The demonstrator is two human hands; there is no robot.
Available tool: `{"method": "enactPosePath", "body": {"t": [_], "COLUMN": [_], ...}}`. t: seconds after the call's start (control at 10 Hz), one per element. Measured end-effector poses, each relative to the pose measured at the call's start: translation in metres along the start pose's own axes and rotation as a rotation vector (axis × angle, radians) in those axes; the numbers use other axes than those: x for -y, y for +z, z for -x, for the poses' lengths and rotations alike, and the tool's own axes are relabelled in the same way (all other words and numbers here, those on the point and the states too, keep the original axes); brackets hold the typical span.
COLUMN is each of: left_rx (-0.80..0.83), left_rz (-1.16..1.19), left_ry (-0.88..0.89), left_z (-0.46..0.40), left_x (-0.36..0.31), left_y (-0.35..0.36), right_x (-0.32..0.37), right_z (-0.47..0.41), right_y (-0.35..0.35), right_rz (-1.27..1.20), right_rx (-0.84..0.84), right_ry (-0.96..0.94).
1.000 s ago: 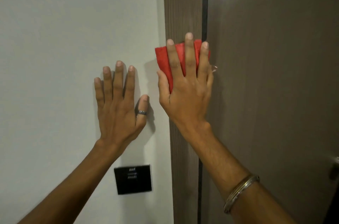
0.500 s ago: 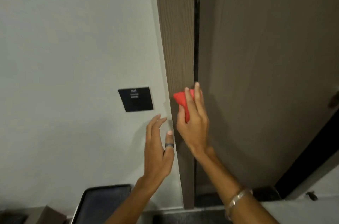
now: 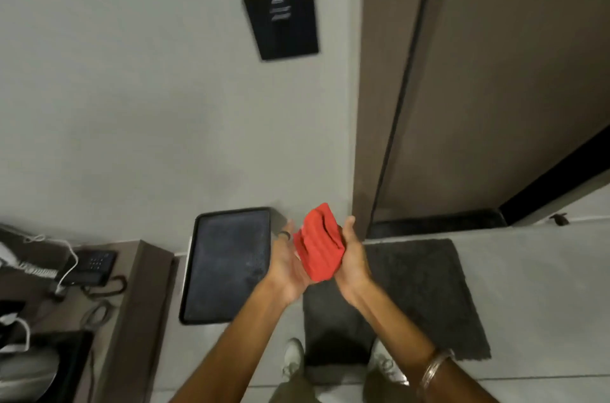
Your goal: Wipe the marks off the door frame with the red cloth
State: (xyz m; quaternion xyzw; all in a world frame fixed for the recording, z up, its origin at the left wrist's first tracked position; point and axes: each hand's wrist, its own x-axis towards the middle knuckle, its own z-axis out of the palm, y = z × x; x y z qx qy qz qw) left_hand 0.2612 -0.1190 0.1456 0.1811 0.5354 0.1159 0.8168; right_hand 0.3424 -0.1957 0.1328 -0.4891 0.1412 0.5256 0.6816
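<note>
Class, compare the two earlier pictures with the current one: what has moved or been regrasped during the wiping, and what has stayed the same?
The red cloth has come off the door frame and dropped low, away from the wall. The right hand no longer presses it flat; the left hand, earlier on the wall, has joined it, so both hands cup the bunched cloth. The view has tilted down toward the floor mat. The black wall plate is unchanged.

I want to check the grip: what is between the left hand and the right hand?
In the head view, the red cloth, bunched, sits between the left hand and right hand.
</note>
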Motion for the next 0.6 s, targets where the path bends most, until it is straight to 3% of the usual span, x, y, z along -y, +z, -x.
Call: {"method": "enactPosePath", "body": {"t": [0.1, 0.3, 0.5, 0.6], "left_rx": [-0.084, -0.266, -0.274, -0.259], "left_rz": [-0.064, -0.289, -0.431, -0.507], "left_ry": [-0.054, 0.035, 0.136, 0.199], "left_z": [-0.025, -0.079, -0.142, -0.149], "left_x": [0.001, -0.017, -0.036, -0.04], "left_y": [-0.079, -0.199, -0.266, -0.279], "right_x": [-0.06, -0.167, -0.234, -0.241], "right_z": [-0.022, -0.094, -0.16, -0.166], "right_y": [0.012, 0.047, 0.077, 0.078], "right_rz": [0.492, 0.868, 1.119, 1.123], "right_rx": [-0.066, -0.051, -0.171, -0.227], "right_ry": [-0.023, 0.066, 0.059, 0.018]}}
